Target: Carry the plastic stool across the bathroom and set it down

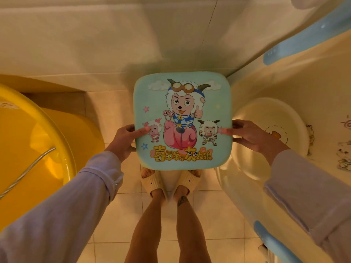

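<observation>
Tiled floor (pixel 121 215) is seen from above, wall (pixel 95 44) ahead. Stool (pixel 182 120) is held level above the slippers (pixel 152 182), yellow tub (pixel 28 130) to its left, basin (pixel 275 120) to its right. Left hand (pixel 124 141) and right hand (pixel 252 134) are clamped on opposite seat edges, thumbs on top. Step judged: carry or start of lowering. Next: a clear floor patch must be found and the stool lowered flat.

I am looking at a stool (pixel 182 120) of smooth pale-green plastic, its printed cartoon top showing a soft sheen. The yellow tub (pixel 38 141) is gleaming as glossy plastic, with a ribbed metal hose (pixel 28 171) lying in it. The cream basin (pixel 269 130) is looking smooth and shiny. The floor tiles (pixel 117 215) are shining faintly. My sleeves (pixel 76 205) are showing matt cloth.
</observation>
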Tool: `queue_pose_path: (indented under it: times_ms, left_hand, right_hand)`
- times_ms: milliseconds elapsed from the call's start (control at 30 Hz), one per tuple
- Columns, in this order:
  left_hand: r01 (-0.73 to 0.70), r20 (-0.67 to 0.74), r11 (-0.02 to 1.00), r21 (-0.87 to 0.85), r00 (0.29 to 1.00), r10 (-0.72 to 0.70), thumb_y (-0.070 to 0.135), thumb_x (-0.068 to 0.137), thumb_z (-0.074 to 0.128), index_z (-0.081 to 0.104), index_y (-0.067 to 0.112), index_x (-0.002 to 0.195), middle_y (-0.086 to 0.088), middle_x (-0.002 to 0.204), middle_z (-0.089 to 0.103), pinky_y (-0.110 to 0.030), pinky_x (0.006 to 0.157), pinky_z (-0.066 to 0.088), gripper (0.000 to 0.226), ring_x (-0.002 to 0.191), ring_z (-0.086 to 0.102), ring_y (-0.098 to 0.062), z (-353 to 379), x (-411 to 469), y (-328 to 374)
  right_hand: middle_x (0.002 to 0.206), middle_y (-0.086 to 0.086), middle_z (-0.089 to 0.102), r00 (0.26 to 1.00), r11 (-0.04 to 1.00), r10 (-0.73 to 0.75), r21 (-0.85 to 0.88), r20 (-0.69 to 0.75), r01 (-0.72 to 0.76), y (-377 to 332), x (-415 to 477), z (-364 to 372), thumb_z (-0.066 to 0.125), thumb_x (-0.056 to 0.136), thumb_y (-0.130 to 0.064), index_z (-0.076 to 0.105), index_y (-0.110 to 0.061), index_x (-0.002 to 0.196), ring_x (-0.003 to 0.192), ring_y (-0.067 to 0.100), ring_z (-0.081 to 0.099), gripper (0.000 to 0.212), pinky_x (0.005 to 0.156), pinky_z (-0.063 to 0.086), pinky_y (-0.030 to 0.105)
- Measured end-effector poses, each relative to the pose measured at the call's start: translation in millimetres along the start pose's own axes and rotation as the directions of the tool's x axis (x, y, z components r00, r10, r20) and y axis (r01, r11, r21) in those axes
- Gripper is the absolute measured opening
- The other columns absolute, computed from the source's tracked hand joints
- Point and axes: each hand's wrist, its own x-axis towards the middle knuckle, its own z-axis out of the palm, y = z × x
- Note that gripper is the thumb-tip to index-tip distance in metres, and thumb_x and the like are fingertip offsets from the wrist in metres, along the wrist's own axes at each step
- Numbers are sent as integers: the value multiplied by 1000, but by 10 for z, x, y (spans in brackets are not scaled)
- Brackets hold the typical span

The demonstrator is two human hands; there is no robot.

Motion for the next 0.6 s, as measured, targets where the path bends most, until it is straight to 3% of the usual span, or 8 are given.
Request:
queue_pose_path:
  times_ms: [100, 233, 267, 333, 433, 500, 600]
  left_hand:
    - [1, -5, 1000, -6, 1000, -1, 16, 75, 69, 63, 19, 84, 5, 78, 74, -30, 51, 57, 11, 73, 69, -9, 1, -8, -6]
    - [3, -2, 1000, 12, 1000, -3, 23, 78, 66, 61, 20, 88, 3, 90, 68, -35, 63, 55, 11, 86, 64, -17, 34, -52, 3]
    - [4, -3, 999, 34, 1000, -4, 26, 79, 65, 61, 20, 90, 3, 90, 68, -38, 69, 54, 13, 89, 63, -19, 54, -82, 16]
    - [10, -44, 992, 125, 999, -4, 33, 81, 62, 58, 15, 102, 2, 96, 66, -40, 80, 51, 28, 91, 60, -20, 115, -135, 62]
    - [-51, -156, 939, 341, 982, 110, 38, 82, 59, 54, 9, 115, -6, 110, 63, -27, 71, 46, 44, 87, 62, -21, 219, -224, 111]
    - [-81, -188, 874, 480, 963, 193, 34, 83, 59, 51, 4, 123, -14, 122, 61, -32, 79, 46, 51, 105, 60, -32, 253, -288, 152]
    - [-101, -198, 826, 555, 948, 249, 24, 85, 58, 46, 1, 128, -18, 130, 56, -34, 86, 42, 51, 115, 55, -35, 228, -416, 117]
  right_hand:
    - [122, 14, 64, 1000, 1000, -9, -20, -16, 8, 7, 10, -3, 70, 74, -8, 54, 0, 125, 105, 23, 63, 54, 83, 50, 28]
    - [129, 9, 59, 997, 989, -7, -145, -76, -4, -3, -24, 18, 70, 76, -20, 52, -6, 128, 120, 24, 53, 57, 98, 43, 35]
    - [130, 8, 58, 993, 980, -11, -199, -118, -13, -19, -36, 32, 69, 78, -24, 49, -8, 131, 122, 23, 51, 59, 96, 41, 34]
    - [130, 10, 56, 979, 958, -37, -287, -199, -22, -55, -65, 79, 66, 80, -32, 45, -9, 134, 117, 24, 51, 63, 87, 40, 33]
    - [129, 15, 56, 931, 909, -124, -416, -345, -33, 42, -153, 224, 60, 82, -42, 44, -5, 134, 116, 29, 53, 65, 85, 40, 32]
    - [123, 17, 60, 867, 924, -176, -383, -466, -18, 154, -251, 348, 55, 86, -39, 51, -2, 125, 112, 32, 56, 55, 84, 42, 32]
    - [103, 22, 63, 811, 989, -94, -145, -577, 11, 449, -441, 455, 53, 88, -23, 63, -1, 98, 94, 29, 57, 27, 93, 45, 46]
